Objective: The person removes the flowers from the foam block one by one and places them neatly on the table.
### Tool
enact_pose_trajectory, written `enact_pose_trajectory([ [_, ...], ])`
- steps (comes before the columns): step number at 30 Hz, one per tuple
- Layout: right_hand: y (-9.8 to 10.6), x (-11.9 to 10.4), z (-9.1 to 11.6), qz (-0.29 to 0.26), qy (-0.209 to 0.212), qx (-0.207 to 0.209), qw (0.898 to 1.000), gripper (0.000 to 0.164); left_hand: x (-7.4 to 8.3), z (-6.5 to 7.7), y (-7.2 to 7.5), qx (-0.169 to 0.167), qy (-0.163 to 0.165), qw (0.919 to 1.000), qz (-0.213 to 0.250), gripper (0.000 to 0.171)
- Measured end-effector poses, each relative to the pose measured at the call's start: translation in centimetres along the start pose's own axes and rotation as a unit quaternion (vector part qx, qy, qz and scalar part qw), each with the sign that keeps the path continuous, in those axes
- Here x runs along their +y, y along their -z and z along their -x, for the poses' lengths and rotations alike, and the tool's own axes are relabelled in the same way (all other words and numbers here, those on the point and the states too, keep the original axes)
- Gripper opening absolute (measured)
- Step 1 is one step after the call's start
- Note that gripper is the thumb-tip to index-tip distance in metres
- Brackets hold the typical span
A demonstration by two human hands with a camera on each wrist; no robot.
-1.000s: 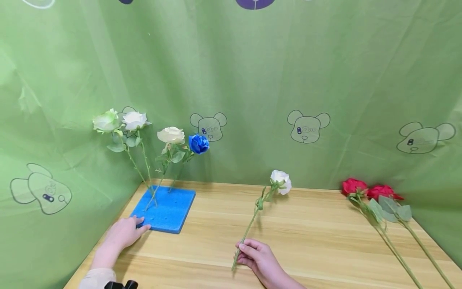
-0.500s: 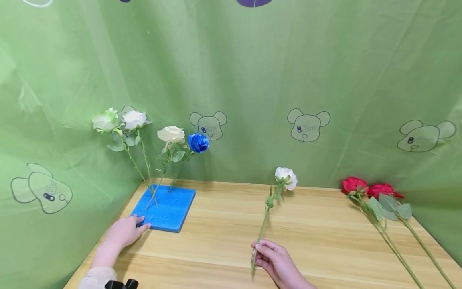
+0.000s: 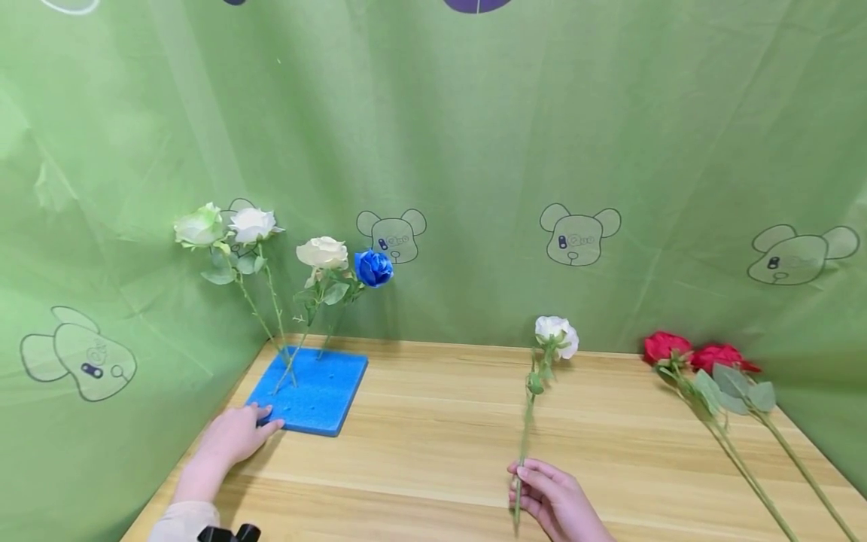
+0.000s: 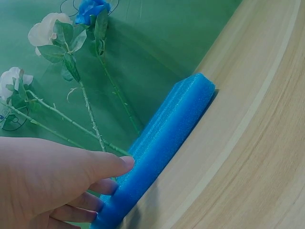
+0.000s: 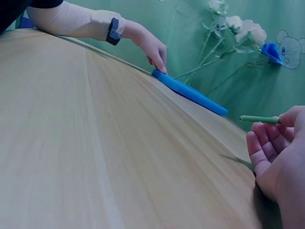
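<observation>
My right hand [image 3: 558, 500] pinches a white rose [image 3: 555, 336] low on its green stem, between thumb and fingers. The bloom points up and away, over the middle right of the table. In the right wrist view the cut end of the stem [image 5: 257, 119] sticks out past the thumb. At the left, my left hand [image 3: 230, 438] rests on the near corner of a blue foam board [image 3: 321, 410], thumb along its side. Standing in the board are a greenish-white rose [image 3: 199, 226], a white rose [image 3: 254, 225], a cream rose [image 3: 323, 253] and a blue rose [image 3: 373, 269].
Two red roses [image 3: 667, 348] lie at the right of the wooden table [image 3: 420, 421], stems toward the front. A green curtain [image 3: 474, 188] with bear prints closes in the back and sides. A small black object [image 3: 230, 534] shows at the bottom edge.
My right hand has moved to the right with the white rose, whose stem now stands more upright in the head view. My left hand stays at the foam board.
</observation>
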State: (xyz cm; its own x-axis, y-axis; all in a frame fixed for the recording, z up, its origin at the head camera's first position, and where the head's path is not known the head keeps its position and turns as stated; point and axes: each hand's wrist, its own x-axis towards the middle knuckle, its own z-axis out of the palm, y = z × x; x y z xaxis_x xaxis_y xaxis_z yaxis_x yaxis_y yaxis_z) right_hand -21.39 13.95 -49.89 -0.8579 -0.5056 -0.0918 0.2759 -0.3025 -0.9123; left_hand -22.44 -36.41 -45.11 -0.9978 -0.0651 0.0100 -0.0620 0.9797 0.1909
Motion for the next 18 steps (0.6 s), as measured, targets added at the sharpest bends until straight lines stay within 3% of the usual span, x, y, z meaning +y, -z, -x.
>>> enact_pose_trajectory([
  [9, 2.4, -1.0, 1.9, -0.003, -0.022, 0.006, 1.000, 0.025, -0.3, -0.2, -0.3, 0.006, -0.005, 1.0000, -0.001, 0.057],
  [18, 4.7, -1.5, 3.0, -0.003, -0.015, 0.020, 1.000, 0.029, -0.4, -0.3, -0.5, 0.008, -0.008, 0.9999, -0.004, 0.055],
])
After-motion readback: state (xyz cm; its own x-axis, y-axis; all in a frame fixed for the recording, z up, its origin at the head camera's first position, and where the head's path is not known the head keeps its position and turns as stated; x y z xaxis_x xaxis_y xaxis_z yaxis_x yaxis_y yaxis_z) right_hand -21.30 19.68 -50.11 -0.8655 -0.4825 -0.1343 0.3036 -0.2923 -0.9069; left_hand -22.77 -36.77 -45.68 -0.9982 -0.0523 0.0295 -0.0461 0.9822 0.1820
